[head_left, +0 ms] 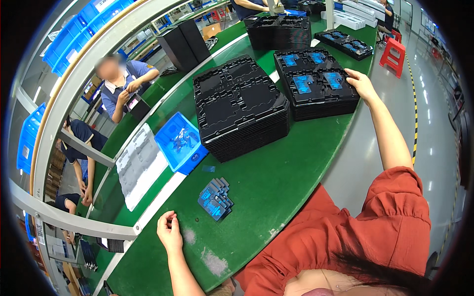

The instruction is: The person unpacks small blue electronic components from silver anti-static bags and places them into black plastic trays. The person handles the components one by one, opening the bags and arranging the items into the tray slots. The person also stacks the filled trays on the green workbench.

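Note:
My left hand (169, 232) rests low on the green table, its fingers loosely bent and apart, with nothing seen in them. Nearest to it is a small fanned pile of flat dark pieces with blue faces (216, 199). At the upper right, my right hand (361, 86) touches the right edge of a stack of black plastic trays (323, 106), fingers apart. In that stack's top tray sit several blue-faced pieces (302, 84). A taller stack of black trays (242, 106) stands left of it, its top tray holding no blue pieces.
A blue bin (181, 143) with clear film scraps stands beside a white foam tray (139, 165). More black tray stacks (279, 32) stand at the back. A grey metal frame (89, 227) crosses the left side. Co-workers (123, 81) sit across the table; a red stool (393, 56) stands right.

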Motion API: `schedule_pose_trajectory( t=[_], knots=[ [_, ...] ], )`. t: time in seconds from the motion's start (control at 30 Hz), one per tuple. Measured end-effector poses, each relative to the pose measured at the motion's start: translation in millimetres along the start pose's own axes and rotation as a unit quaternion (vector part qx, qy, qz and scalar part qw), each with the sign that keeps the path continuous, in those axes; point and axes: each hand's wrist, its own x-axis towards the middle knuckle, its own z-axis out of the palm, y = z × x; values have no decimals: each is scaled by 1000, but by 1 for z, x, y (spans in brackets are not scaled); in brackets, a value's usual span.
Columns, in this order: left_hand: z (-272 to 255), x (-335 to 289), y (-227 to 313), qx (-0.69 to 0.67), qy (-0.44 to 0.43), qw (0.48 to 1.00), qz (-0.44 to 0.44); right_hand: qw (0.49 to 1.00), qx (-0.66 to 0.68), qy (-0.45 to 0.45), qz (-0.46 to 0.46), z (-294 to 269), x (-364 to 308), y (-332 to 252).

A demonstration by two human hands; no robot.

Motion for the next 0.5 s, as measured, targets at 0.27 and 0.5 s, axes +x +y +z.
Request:
schedule_pose_trajectory(
  t=[0.27, 0.5],
  knots=[
    [3, 4, -5, 4, -11, 1000, 23, 886, -197, 198, -371, 42, -58, -100],
    [3, 3, -7, -27, -10, 999, 26, 714, 11, -418, -561, 194, -190, -231]
  ],
)
